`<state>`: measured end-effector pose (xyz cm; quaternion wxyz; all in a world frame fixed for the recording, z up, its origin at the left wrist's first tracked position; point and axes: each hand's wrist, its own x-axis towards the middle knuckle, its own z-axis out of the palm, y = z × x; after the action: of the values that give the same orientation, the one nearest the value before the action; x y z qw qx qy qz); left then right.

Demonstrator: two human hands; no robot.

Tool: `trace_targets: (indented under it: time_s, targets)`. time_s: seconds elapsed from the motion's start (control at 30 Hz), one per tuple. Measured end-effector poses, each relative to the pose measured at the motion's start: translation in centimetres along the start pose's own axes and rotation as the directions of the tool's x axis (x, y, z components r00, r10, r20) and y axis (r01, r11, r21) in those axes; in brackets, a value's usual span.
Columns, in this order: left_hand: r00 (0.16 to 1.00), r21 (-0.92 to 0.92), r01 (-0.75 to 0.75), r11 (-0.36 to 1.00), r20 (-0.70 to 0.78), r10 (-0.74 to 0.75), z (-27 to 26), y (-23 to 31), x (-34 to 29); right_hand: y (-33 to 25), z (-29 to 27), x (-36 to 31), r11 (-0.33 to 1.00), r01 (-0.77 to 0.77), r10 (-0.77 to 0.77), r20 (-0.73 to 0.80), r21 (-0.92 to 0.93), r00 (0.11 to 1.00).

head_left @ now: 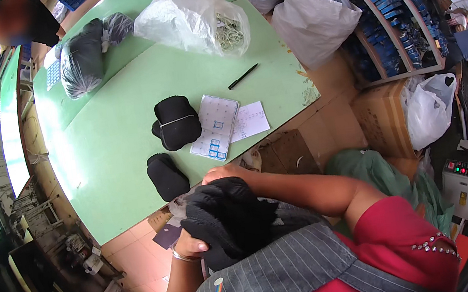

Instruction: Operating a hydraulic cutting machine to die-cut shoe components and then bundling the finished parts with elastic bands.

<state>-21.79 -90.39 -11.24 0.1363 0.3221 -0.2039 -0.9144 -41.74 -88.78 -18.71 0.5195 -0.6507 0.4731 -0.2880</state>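
Close to my body I hold a thick stack of black fabric pieces (226, 218). My left hand (191, 244) is closed round its near left side, with the thumb lying on the cloth. At its far side my right hand (227, 173) is bent over the stack by the table edge, its fingers partly hidden. On the green table (110, 144) just beyond lies a loose black fabric stack (167, 177). Farther off sits a black bundle (176, 121) with a thin band round it, overlapping a white printed booklet (215, 126).
A paper slip (250, 121) and a black pen (243, 77) lie right of the booklet. A clear bag of rubber bands (194, 21) and a dark bag (82, 59) stand at the back. White sacks (315, 20) and a cardboard box (381, 120) are at right. Another person (43, 20) is far left.
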Motion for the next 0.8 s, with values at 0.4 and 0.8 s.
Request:
trace_targets:
  time_s: [0.4, 0.8]
  targets:
    - [0.993, -0.001, -0.092, 0.996, 0.077, 0.092, -4.3, 2.0, -5.7, -6.7, 4.2, -1.1, 0.963, -0.100, 0.130, -0.108, 0.249, 0.986]
    - [0.958, -0.015, 0.211, 0.977, 0.203, -0.204, -5.3, 1.9, -5.9, -5.0, 6.0, 3.5, 0.547, -0.330, 0.398, 0.108, 0.769, 0.911]
